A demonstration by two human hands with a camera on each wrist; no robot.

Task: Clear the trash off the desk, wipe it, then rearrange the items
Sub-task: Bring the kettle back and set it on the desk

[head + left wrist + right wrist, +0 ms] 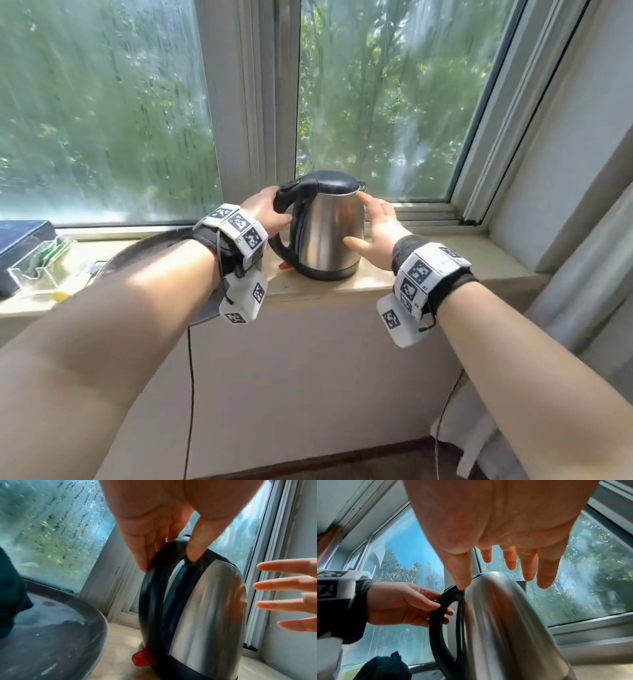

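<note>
Windowsill-side, my left hand (263, 210) gripped the kettle (327, 228) handle at nine o'clock, right hand (378, 228) spread loose beside; I'd lift straight.

A lived-in room of a home: a stone windowsill (428, 274) beneath sliding windows (376, 102) looking onto trees carries a steel electric kettle (325, 233), a round dark tray (144, 250) and a clear plastic organiser (37, 263); a grey curtain (582, 274) hangs at its right end.
</note>
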